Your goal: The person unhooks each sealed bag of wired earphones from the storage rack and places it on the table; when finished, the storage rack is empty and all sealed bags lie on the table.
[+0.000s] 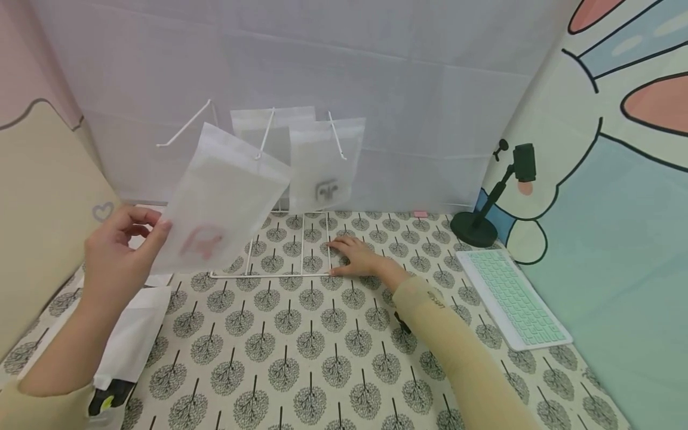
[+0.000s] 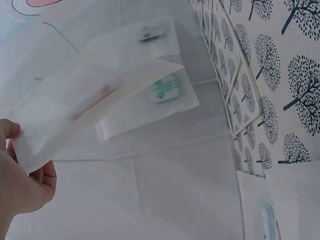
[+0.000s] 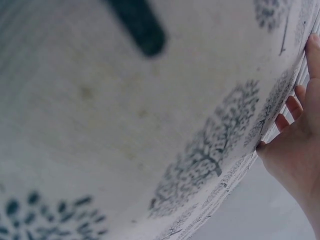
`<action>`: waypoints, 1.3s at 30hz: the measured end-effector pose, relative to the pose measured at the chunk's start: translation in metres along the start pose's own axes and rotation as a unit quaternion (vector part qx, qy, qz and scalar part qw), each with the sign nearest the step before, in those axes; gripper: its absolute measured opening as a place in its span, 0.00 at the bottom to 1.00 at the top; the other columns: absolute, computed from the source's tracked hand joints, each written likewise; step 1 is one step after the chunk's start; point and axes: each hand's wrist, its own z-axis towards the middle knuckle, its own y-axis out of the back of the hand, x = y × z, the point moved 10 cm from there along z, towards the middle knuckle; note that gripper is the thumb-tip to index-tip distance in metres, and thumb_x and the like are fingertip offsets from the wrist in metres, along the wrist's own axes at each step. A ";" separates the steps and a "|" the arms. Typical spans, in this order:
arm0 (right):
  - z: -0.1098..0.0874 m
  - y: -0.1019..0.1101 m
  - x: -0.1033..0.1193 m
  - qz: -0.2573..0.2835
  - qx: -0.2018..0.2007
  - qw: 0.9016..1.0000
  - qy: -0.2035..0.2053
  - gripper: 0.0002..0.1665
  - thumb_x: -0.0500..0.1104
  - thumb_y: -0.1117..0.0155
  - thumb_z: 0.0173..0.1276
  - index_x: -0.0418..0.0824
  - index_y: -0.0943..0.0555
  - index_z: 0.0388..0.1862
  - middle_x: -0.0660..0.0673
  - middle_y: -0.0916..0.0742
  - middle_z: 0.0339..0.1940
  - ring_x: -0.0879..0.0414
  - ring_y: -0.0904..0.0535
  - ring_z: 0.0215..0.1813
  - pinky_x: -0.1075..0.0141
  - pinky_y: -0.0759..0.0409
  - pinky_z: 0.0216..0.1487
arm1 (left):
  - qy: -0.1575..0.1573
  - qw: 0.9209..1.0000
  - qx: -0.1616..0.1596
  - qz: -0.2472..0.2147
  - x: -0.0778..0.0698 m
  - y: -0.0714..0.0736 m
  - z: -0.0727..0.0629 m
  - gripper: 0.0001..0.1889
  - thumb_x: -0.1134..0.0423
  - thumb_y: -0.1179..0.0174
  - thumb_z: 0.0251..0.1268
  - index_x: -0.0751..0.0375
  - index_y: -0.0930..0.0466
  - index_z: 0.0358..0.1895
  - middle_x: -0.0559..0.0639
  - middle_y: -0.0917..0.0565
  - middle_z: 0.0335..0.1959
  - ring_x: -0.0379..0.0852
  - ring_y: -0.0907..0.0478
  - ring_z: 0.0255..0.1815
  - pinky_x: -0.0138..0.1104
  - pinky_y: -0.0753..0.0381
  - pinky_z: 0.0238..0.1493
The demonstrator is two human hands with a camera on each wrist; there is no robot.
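Observation:
My left hand [image 1: 120,251] pinches the edge of a translucent white pouch [image 1: 226,203] between thumb and fingers; a reddish shape shows through it. The pouch is tilted, and its upper part overlaps the tip of the middle prong [image 1: 267,134] of a white wire display rack [image 1: 279,276]. Two more pouches hang on the rack: one with a dark item [image 1: 325,161] on the right prong, and one partly hidden behind, with a green item [image 2: 165,92] visible in the left wrist view. My right hand [image 1: 357,260] rests at the right side of the rack's base, fingers spread.
The rack's left prong [image 1: 183,126] holds nothing. More white pouches [image 1: 137,334] lie at the table's left. On the right are a black stand [image 1: 475,227] and a mint-green keyboard [image 1: 513,298]. A small pink object [image 1: 420,214] lies at the back edge.

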 end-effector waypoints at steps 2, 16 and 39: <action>0.000 0.000 0.000 -0.001 -0.002 1.000 0.002 0.48 0.67 0.42 0.61 0.53 0.48 0.76 0.45 0.43 0.76 0.42 0.51 0.75 0.43 0.53 0.72 | -0.003 1.000 -0.004 -0.002 -0.001 0.002 -0.001 0.06 0.68 0.36 0.58 0.51 0.21 0.31 0.30 0.22 0.30 0.31 0.28 0.32 0.17 0.33 0.28; 0.002 -0.001 -0.002 -0.002 -0.008 1.000 0.003 0.49 0.67 0.42 0.61 0.53 0.47 0.76 0.45 0.43 0.76 0.43 0.50 0.75 0.45 0.53 0.73 | -0.018 1.000 -0.024 -0.005 -0.007 0.018 -0.001 0.06 0.70 0.36 0.57 0.53 0.19 0.32 0.31 0.22 0.31 0.30 0.27 0.31 0.17 0.33 0.28; 0.001 -0.001 -0.002 -0.008 -0.007 1.000 0.006 0.49 0.68 0.44 0.61 0.52 0.48 0.76 0.45 0.43 0.76 0.43 0.50 0.75 0.44 0.52 0.73 | 0.008 1.000 -0.004 0.024 0.006 0.036 -0.004 0.13 0.72 0.36 0.56 0.47 0.23 0.32 0.24 0.22 0.25 0.22 0.25 0.27 0.11 0.30 0.32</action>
